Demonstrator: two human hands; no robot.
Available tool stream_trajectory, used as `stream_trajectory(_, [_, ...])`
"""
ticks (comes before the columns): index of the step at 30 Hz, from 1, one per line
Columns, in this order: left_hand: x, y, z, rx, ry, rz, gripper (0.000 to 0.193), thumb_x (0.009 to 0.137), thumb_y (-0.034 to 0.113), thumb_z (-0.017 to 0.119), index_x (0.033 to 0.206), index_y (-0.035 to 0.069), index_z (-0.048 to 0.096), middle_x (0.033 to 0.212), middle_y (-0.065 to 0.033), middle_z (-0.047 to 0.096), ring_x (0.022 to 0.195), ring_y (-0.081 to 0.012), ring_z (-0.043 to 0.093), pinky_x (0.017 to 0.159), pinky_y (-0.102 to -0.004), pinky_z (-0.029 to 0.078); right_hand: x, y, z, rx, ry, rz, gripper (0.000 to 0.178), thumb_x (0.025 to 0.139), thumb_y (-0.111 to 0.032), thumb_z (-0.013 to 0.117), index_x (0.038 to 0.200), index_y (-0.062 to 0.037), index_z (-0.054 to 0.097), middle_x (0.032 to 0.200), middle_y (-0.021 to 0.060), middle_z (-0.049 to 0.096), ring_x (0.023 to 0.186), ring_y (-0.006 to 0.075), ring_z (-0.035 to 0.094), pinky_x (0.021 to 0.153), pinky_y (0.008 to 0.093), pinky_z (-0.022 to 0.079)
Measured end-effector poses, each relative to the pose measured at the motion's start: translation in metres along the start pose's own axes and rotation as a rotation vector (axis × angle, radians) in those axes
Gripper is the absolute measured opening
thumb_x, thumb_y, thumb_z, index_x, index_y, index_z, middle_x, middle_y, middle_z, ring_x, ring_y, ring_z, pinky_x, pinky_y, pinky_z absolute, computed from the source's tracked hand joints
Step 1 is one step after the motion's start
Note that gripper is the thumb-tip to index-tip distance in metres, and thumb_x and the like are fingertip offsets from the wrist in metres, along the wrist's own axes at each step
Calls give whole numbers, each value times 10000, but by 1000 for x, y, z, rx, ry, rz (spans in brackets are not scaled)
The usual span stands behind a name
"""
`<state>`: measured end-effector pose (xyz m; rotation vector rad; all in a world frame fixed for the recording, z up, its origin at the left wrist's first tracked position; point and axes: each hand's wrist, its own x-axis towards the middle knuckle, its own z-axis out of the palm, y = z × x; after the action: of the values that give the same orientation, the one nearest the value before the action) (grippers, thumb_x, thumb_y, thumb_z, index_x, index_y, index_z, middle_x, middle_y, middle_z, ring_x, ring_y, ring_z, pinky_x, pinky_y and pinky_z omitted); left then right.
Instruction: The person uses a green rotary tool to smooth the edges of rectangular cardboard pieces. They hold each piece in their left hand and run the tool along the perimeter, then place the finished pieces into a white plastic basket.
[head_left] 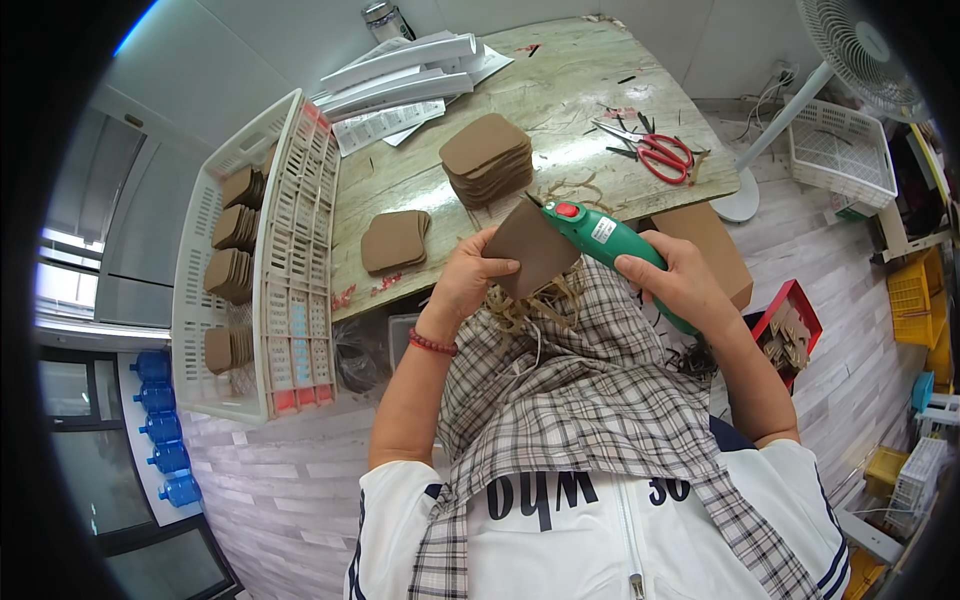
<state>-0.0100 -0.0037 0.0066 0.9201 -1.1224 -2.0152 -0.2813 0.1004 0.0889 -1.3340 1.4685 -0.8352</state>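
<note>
My left hand pinches the edge of a flat brown piece with rounded corners, held up over my lap. My right hand is wrapped round a green handheld electric cutter with a red button. The cutter's tip meets the upper right edge of the piece; whether the blade is in the material is too small to tell. Thin tan trimmings hang and lie just below, on my checked apron. On the table beyond are a tall stack of brown pieces and a lower stack.
Red-handled scissors lie on the worn table among dark scraps. Papers sit at the back. A white crate with brown stacks stands left. To the right are a fan, a cardboard box and a red box of scraps.
</note>
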Motion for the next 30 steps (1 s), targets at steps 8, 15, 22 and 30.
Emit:
stream_trajectory(8, [-7, 20, -23, 296, 57, 67, 266, 803, -43, 643, 1055, 40, 623, 922, 1, 645, 845, -91, 597, 778, -246, 481, -1, 8, -9, 81, -126, 70, 334, 905, -332, 644, 906, 1, 611, 713, 18, 576, 592, 71, 530, 534, 229, 439])
stream_trajectory(15, [-7, 23, -38, -10, 149, 261, 139, 805, -8, 699, 937, 23, 667, 880, -50, 702, 802, -126, 642, 761, -271, 515, -2, 8, -8, 135, -164, 127, 363, 878, -336, 674, 916, 23, 633, 681, 26, 579, 541, 82, 524, 501, 240, 422])
stream_trajectory(22, [-8, 27, -35, 10, 125, 142, 143, 795, -19, 701, 936, 1, 680, 879, -70, 706, 771, -139, 661, 743, -274, 533, 0, 10, -4, 142, -219, 135, 379, 868, -349, 682, 921, 24, 637, 678, 24, 576, 549, 80, 529, 504, 239, 429])
stream_trajectory(30, [-7, 24, -16, 82, 45, 17, 156, 783, -11, 704, 938, -10, 683, 872, -80, 708, 742, -134, 669, 698, -257, 541, 1, 14, 4, 77, -214, 104, 415, 872, -372, 682, 975, 28, 645, 684, 21, 572, 560, 81, 527, 524, 244, 442])
